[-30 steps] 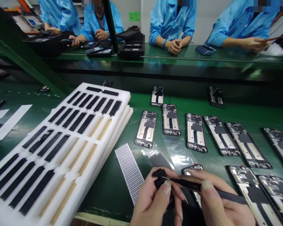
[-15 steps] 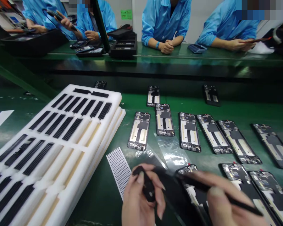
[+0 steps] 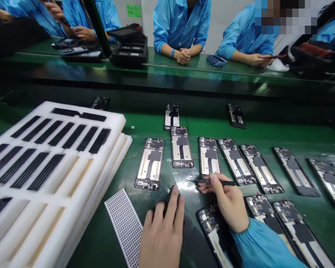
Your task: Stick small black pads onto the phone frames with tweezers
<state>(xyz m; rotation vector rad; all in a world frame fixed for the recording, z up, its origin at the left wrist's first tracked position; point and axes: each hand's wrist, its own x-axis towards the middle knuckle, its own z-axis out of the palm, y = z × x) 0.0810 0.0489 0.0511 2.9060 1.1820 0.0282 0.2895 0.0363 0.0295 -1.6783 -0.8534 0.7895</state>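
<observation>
My right hand (image 3: 226,197) pinches black tweezers (image 3: 223,182), tips pointing left over a clear plastic sheet (image 3: 188,186) bearing rows of tiny dark pieces. My left hand (image 3: 163,230) is palm down beside the sheet, its fingers curved over a small black part (image 3: 174,191), mostly hidden beneath them; the thumb is out of sight. Left of that hand lies a white sheet full of small dark dots (image 3: 124,223). An opened phone (image 3: 212,227), its circuit board exposed, lies below my right wrist. Another opened phone (image 3: 209,152) sits just beyond the tweezers.
Stacked white foam trays (image 3: 72,171) with black strips in slots fill the left side. Several opened phones stand in rows, including one phone (image 3: 149,163) near the trays. Across the bench, people in blue sit behind a green ledge (image 3: 156,74) holding a black box (image 3: 130,50).
My left hand has turned palm down with the black part under its fingers. My right hand has moved forward and left, bringing the tweezers over the clear sheet. The view has shifted right.
</observation>
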